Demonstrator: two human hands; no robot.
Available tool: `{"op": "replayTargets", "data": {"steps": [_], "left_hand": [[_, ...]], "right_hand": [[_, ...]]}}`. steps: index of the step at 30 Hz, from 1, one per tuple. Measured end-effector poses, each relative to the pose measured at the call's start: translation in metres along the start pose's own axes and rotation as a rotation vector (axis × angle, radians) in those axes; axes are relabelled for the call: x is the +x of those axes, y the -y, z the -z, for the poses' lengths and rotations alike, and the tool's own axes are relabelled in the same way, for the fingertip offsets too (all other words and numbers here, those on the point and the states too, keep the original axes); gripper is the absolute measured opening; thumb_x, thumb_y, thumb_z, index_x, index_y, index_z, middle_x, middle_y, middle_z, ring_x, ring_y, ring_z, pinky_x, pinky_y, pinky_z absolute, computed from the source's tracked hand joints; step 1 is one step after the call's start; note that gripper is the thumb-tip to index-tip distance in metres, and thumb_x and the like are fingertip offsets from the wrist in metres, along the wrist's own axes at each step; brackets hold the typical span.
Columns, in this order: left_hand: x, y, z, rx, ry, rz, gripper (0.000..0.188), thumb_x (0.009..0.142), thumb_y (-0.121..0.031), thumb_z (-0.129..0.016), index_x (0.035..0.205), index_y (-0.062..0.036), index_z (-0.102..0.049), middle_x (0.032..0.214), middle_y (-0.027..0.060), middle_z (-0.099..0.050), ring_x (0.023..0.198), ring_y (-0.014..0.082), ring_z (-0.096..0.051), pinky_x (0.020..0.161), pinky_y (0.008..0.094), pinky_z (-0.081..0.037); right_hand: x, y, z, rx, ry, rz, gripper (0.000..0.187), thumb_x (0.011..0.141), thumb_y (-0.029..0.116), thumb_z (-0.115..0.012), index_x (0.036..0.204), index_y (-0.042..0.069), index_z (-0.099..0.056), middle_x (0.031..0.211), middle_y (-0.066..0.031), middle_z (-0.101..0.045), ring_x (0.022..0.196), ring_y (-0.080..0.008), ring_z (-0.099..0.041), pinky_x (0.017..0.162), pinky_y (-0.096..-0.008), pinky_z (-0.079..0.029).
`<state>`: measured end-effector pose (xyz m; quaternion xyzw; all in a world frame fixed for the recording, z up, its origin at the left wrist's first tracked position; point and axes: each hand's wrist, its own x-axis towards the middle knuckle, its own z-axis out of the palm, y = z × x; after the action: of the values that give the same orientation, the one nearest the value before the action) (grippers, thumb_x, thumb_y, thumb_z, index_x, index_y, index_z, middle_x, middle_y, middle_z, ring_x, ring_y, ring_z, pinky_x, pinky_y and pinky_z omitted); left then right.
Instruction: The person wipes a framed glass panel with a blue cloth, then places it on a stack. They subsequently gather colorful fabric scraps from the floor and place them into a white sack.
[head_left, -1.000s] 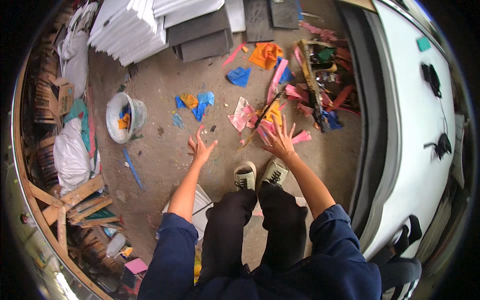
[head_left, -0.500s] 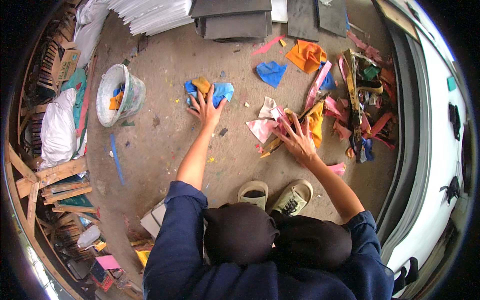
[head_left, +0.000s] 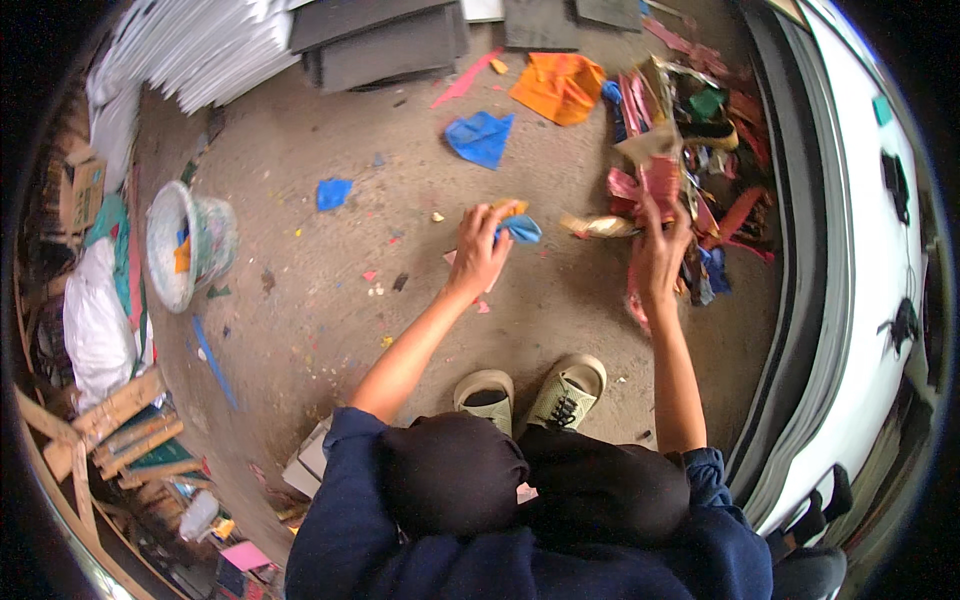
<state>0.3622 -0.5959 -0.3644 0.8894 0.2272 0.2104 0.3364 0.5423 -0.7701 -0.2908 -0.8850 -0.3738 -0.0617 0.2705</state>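
Crumpled blue-and-orange cloth-like scraps (head_left: pixel 520 230), mid-frame, clamped in left hand (head_left: pixel 480 255); right hand (head_left: pixel 662 245) at torn pink strips (head_left: pixel 660 183), centre-right, grip unclear. Likely gathering; next move calls for firm hold.

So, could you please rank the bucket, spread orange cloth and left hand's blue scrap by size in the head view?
Largest: plastic bucket
Middle: spread orange cloth
Smallest: blue scrap in left hand, partly covered

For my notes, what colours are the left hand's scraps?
Blue and orange scraps, shown in head view.
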Motion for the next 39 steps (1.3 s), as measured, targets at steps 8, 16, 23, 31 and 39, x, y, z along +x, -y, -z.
{"op": "replayTargets", "data": {"steps": [8, 16, 23, 31, 39], "left_hand": [[-0.004, -0.010, -0.024, 0.352, 0.160, -0.095, 0.039, 0.073, -0.017, -0.065, 0.110, -0.0170, -0.052, 0.098, 0.0054, -0.048, 0.093, 0.0237, -0.047, 0.076, 0.0375, -0.035], [0.044, -0.017, -0.039, -0.077, 0.101, -0.027, 0.020, 0.078, -0.010, -0.060, 0.095, -0.0041, -0.050, 0.081, 0.0124, -0.049, 0.075, 0.0304, -0.052, 0.065, 0.0396, -0.041], [0.159, -0.087, -0.031, -0.358, 0.063, 0.094, 0.020, 0.085, -0.016, -0.049, 0.099, -0.0012, -0.050, 0.092, 0.0150, -0.055, 0.086, 0.0300, -0.054, 0.073, 0.0371, -0.042], [0.227, -0.135, -0.080, -0.410, 0.116, 0.231, 0.028, 0.081, -0.020, -0.046, 0.107, -0.0110, -0.051, 0.109, 0.0226, -0.050, 0.099, 0.0396, -0.047, 0.087, 0.0441, -0.035], [0.200, -0.122, -0.163, -0.178, 0.158, 0.453, 0.066, 0.076, -0.056, -0.053, 0.127, -0.0179, -0.036, 0.129, 0.0291, -0.024, 0.122, 0.0430, -0.020, 0.098, 0.0530, -0.018]], "right_hand": [[-0.001, -0.081, 0.002, -0.248, 0.132, -0.467, 0.087, 0.060, 0.029, -0.076, 0.132, 0.038, -0.028, 0.143, -0.0145, -0.009, 0.127, -0.0473, -0.013, 0.090, -0.0689, -0.023], [-0.003, -0.096, -0.015, -0.294, 0.089, -0.369, 0.066, 0.064, 0.009, -0.066, 0.124, 0.022, -0.041, 0.109, -0.0128, -0.050, 0.097, -0.0321, -0.050, 0.075, -0.0458, -0.043], [0.035, -0.080, 0.081, -0.254, 0.044, -0.168, 0.056, 0.062, 0.003, -0.063, 0.115, 0.017, -0.049, 0.100, -0.0147, -0.053, 0.090, -0.0338, -0.053, 0.071, -0.0419, -0.046], [0.057, -0.093, 0.134, 0.022, 0.055, -0.274, 0.092, 0.061, 0.016, -0.074, 0.135, 0.027, -0.022, 0.129, -0.0176, -0.033, 0.110, -0.0372, -0.044, 0.078, -0.0507, -0.043], [0.000, -0.188, 0.031, -0.191, 0.035, -0.900, 0.099, 0.055, 0.040, -0.075, 0.137, 0.031, -0.019, 0.141, -0.0189, -0.008, 0.125, -0.0494, -0.007, 0.090, -0.0685, -0.017]]}}
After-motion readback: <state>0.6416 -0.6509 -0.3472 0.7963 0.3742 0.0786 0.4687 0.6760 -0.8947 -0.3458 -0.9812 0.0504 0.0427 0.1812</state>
